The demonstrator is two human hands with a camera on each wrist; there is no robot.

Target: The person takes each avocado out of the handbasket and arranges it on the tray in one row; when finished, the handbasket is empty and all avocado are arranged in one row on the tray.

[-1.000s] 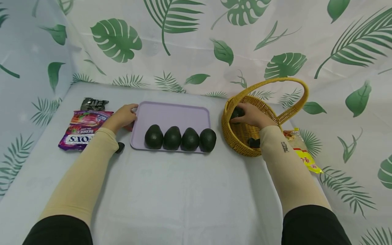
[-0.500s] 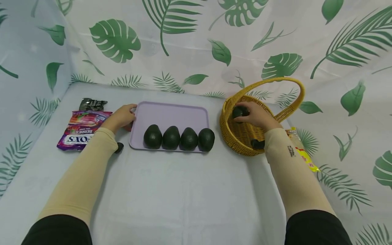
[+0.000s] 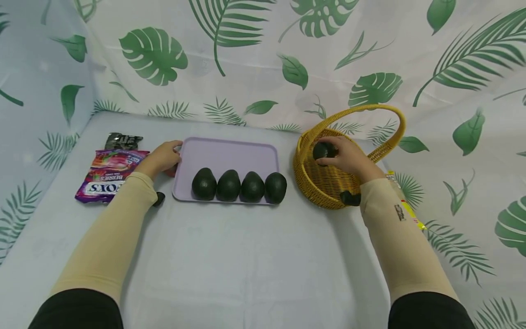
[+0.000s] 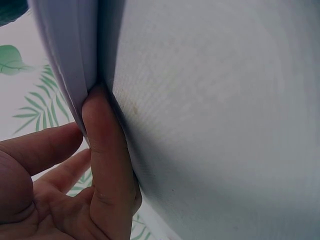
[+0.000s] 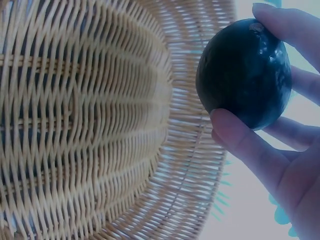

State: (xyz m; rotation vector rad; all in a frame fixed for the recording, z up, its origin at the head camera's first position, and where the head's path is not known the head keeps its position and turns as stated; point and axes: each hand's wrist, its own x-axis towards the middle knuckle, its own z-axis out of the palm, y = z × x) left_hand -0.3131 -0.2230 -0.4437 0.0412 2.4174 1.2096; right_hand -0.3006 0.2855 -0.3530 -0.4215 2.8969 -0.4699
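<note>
My right hand [image 3: 346, 157] grips a dark green avocado [image 3: 324, 151] over the yellow wicker basket [image 3: 302, 183]. In the right wrist view, thumb and fingers wrap the avocado [image 5: 245, 75], and the woven wall [image 5: 100, 110] lies beside it. My left hand [image 3: 162, 159] is at the left end of a lilac tray [image 3: 230, 153]. The left wrist view has its thumb and fingers [image 4: 107, 150] pinching the tray's rim [image 4: 67, 50], one finger tucked along the underside. A row of several avocados [image 3: 228, 185] stands along the tray's near edge.
A purple candy bag [image 3: 108, 176] and a small black packet [image 3: 123, 140] lie left of the tray. Beyond the basket, a yellow package [image 3: 412, 214] is partly hidden by the right sleeve. The basket's tall handle [image 3: 394, 116] arches over its right side.
The right hand has drawn the avocado slightly rightward and up inside the basket's outline, so more of the fruit shows. My left hand stays at the tray.
</note>
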